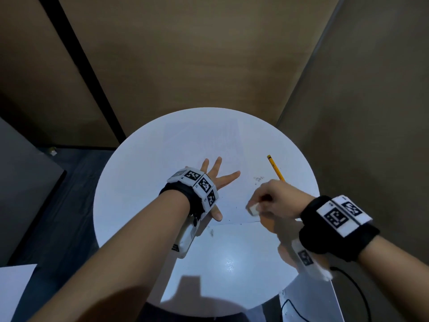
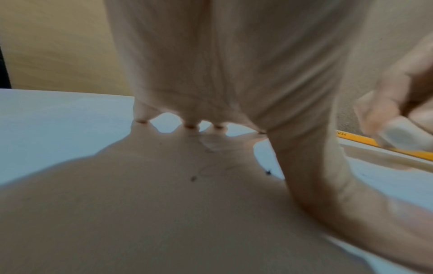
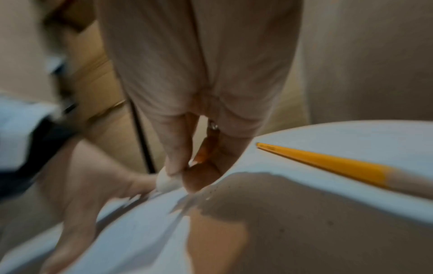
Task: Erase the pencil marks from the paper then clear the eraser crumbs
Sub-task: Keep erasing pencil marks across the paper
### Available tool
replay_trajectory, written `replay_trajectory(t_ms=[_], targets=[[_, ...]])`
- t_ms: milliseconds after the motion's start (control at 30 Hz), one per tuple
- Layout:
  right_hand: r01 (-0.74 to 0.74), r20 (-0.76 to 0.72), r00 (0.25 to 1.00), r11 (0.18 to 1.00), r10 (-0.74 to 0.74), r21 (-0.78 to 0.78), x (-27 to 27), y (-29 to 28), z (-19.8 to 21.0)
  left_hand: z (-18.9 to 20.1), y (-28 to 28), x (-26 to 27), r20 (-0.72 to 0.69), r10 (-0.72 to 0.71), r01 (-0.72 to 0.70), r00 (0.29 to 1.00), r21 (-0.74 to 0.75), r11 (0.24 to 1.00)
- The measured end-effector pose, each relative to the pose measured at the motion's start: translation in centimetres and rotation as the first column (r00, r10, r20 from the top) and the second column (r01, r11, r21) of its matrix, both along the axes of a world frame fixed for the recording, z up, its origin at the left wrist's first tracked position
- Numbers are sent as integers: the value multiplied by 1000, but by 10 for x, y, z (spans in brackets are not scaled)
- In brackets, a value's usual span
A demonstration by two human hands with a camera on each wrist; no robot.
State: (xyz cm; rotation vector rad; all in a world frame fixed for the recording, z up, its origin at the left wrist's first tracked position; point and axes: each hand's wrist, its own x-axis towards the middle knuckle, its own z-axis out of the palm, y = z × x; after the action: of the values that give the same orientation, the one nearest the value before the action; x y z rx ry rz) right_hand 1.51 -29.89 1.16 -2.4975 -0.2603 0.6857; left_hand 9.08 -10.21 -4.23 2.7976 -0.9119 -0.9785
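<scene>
A white sheet of paper point(image 1: 199, 145) lies on the round white table point(image 1: 139, 159). My left hand point(image 1: 216, 182) presses flat on the paper with its fingers spread and straight. My right hand point(image 1: 269, 201) pinches a small white eraser point(image 1: 253, 209) near the paper's lower right part; the eraser point(image 3: 167, 180) sits between thumb and fingertips, just above or on the sheet. In the left wrist view the eraser point(image 2: 403, 134) shows blurred at the right. Faint pencil marks point(image 1: 258, 179) remain near the right hand. Dark eraser crumbs point(image 2: 193, 178) dot the paper under the left palm.
A yellow pencil point(image 1: 275, 168) lies on the table beyond the right hand, also seen as the pencil point(image 3: 328, 163) in the right wrist view. More crumbs point(image 1: 211, 232) sit on the table below the paper's edge. Brown walls enclose the table; a black cable point(image 1: 357, 289) hangs lower right.
</scene>
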Motion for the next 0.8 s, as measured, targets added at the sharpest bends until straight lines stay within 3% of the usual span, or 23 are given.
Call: replay_trajectory(t_ms=[33,100,167,200,300,367,500,667,800], targets=[[145,2,989,981,-147,131,1,-5,-1,0,0,0,-4,2,-2,1000,-4,1000],[424,-85,901,822,-426,380,0,-12,-3,2,0,-3,-2,15,-15,1000,-16,1000],[552,-205,826,680,-525,483,-3,-12,-4,6,-5,-5,8,51,-50,999,-49,998],[552,-206,827,688,-523,472,-3,-10,-5,9,-8,-4,0,76,-76,997,-71,995],[393,-29,917,885,-399,252,0,-4,-11,15,-15,-4,-19,104,-105,994,-74,992],[301,46,949,940,-312,160,2,2,-16,14,-18,-7,10,85,-85,996,-10,996],[236,91,965,968,-244,91,2,10,-16,12,-23,-12,23,75,-76,997,76,994],[52,-11,999,998,-53,-41,-4,5,-5,14,-25,-11,0,88,-87,996,99,991],[110,62,992,994,-111,16,1,12,-7,16,-25,-14,-7,93,-92,996,86,992]])
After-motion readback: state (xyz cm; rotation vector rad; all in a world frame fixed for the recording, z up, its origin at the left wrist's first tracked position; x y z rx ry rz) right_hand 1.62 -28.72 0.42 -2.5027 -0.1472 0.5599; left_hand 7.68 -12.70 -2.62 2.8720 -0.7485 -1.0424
